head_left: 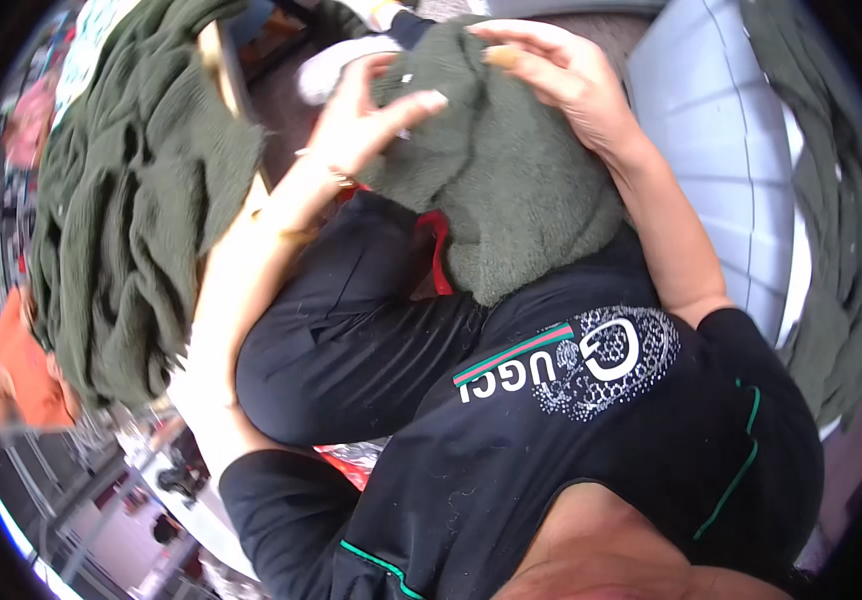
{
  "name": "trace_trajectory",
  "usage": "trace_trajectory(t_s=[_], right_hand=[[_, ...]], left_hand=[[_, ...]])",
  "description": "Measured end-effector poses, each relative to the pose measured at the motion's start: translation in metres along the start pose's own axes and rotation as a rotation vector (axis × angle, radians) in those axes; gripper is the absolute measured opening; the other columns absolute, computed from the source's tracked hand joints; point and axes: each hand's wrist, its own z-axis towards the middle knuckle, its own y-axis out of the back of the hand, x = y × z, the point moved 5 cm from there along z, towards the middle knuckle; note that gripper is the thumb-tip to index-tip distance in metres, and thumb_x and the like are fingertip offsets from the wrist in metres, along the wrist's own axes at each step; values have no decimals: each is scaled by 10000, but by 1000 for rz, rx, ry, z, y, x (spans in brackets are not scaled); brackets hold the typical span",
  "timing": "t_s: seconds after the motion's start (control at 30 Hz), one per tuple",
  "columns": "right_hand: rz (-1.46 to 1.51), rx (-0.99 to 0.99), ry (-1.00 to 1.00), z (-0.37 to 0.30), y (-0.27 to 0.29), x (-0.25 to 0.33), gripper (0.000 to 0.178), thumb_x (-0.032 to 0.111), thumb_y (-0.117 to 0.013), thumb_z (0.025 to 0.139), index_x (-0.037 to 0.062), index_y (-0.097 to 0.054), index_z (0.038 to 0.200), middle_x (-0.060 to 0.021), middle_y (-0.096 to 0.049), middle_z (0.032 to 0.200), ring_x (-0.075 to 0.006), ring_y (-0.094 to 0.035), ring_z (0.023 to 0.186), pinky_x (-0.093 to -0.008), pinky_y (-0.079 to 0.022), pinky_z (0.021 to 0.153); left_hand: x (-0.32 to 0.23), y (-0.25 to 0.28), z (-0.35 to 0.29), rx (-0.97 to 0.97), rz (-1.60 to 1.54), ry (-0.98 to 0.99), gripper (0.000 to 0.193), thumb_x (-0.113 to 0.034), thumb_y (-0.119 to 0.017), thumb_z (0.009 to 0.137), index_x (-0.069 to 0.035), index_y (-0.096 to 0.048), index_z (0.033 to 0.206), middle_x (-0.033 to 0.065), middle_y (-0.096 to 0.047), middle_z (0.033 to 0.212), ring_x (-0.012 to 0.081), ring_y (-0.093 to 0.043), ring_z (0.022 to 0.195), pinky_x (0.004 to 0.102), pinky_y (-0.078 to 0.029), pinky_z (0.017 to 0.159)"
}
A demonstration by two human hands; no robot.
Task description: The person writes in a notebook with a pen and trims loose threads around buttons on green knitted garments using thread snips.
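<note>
A dark green knitted garment (531,190) lies bunched across my lap, its upper part raised between both hands. My left hand (361,115) holds its left side, thumb stretched over the front and the other fingers partly hidden behind the cloth. At the top right edge, my right hand (571,85) grips the knit with bent fingers. Something yellowish covers one of its fingertips. Small white specks show on the fabric near my left thumb. Under the garment, most of my lap is hidden.
On the left, a large heap of green knitwear (141,200) hangs beside a pale wooden edge (219,65). A grey-blue ribbed surface (711,130) stands at the right, with more green knitwear (836,220) beyond it. Orange cloth (31,365) sits far left.
</note>
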Motion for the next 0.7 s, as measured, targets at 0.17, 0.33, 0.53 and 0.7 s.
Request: trace_trajectory(t_s=[0.17, 0.33, 0.53, 0.7], right_hand=[[60, -23, -180, -5, 7, -17, 514, 238, -631, 970, 8, -521, 1417, 95, -502, 846, 26, -326, 600, -158, -217, 485], [29, -127, -217, -6, 43, -18, 480, 163, -587, 1013, 8, -474, 1453, 108, -410, 768, 29, -268, 550, -162, -188, 463], [51, -246, -83, 12, 74, -24, 432, 137, -590, 1016, 23, -509, 1425, 93, -445, 761, 34, -291, 548, -160, -188, 432], [70, -305, -51, 43, 85, -9, 397, 133, -603, 1010, 14, -548, 1385, 82, -470, 754, 29, -311, 540, -159, -189, 421]], left_hand=[[-2, -32, -8, 176, 328, 210, 1273, -722, -776, 667, 14, -224, 1547, 281, -398, 1514, 405, -398, 1411, 432, -357, 1154], [1, -76, 83, 269, 522, 85, 653, -549, -736, 771, -39, -690, 1175, 176, -717, 1122, 330, -681, 1057, 421, -516, 936], [-46, 40, 90, -411, 109, -99, 399, -404, -727, 827, -133, -750, 1119, 127, -725, 1129, 290, -680, 1075, 402, -537, 920], [-124, 218, -14, -687, 800, -48, 365, -197, -689, 904, -114, -664, 1259, 96, -652, 1285, 229, -644, 1127, 358, -524, 947]])
